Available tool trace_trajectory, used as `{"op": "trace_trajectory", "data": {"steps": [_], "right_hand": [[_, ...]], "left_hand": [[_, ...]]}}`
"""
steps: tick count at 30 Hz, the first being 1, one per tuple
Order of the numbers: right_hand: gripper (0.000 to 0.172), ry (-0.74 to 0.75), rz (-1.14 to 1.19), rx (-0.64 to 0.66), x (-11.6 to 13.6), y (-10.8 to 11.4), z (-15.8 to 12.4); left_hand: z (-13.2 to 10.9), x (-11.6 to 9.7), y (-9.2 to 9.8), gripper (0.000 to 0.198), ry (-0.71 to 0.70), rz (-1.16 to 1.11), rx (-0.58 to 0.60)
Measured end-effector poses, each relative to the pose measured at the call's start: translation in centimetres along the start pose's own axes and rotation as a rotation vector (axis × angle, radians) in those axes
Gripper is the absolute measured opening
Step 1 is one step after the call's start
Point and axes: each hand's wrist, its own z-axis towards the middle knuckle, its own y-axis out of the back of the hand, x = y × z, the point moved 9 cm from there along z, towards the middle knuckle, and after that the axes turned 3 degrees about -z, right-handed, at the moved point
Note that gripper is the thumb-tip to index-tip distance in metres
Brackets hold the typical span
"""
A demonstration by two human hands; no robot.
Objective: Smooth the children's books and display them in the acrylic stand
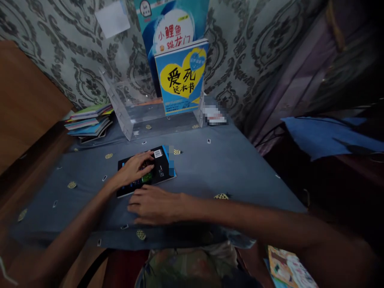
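A black book [163,166] with a barcode and a blue edge lies flat on the cloth-covered table. My left hand [136,168] rests on its cover with the fingers spread. Just in front of the book's near edge, my right hand [156,205] lies palm down on the cloth, its fingers stretched to the left and holding nothing. Beyond the book, a clear acrylic stand [123,116] holds upright books at its right side: a blue one with a yellow heart [183,80] and a taller teal one [174,24] behind it.
At the back left is a pile of thin books [90,122]. A small blurred-out item [215,116] sits right of the stand. The table's cloth [234,168] has a pineapple print. Colourful books [288,266] lie below the table at lower right. Patterned curtain [246,36] hangs behind.
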Motion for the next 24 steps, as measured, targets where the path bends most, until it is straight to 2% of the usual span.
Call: {"op": "trace_trajectory", "data": {"steps": [2, 4, 6, 9, 13, 17, 20, 24], "right_hand": [[0.022, -0.041, 0.067, -0.081, -1.6, 1.9, -2.4], [0.024, -0.183, 0.124, -0.232, -4.3, 4.1, -5.6], [0.024, -0.240, 0.183, -0.276, -6.0, 5.1, -8.5], [0.023, -0.220, 0.260, -0.274, -6.8, 5.4, -11.2], [0.023, -0.288, 0.432, -0.331, -7.8, 5.8, -12.5], [0.025, -0.530, 0.614, -0.353, -10.0, 5.4, -13.5], [0.025, -0.679, 0.683, -0.430, -11.4, 5.3, -14.6], [0.025, -0.757, 0.713, -0.579, -12.4, 5.8, -15.6]], "left_hand": [[-0.5, -0.1, -0.3, 0.038, 0.006, 0.008, -0.007], [-1.0, -0.2, -0.7, 0.042, 0.010, 0.044, -0.014], [-1.4, -0.3, -1.1, 0.045, 0.011, 0.088, -0.012], [-1.5, -1.0, -1.5, 0.044, -0.002, 0.134, -0.009], [-1.4, -3.6, -1.9, 0.038, -0.069, 0.173, -0.025], [-1.5, -6.4, -2.9, 0.034, -0.149, 0.202, -0.068], [-1.6, -7.3, -3.1, 0.027, -0.174, 0.243, -0.128], [-1.8, -8.0, -3.3, 0.025, -0.254, 0.330, -0.173]]}}
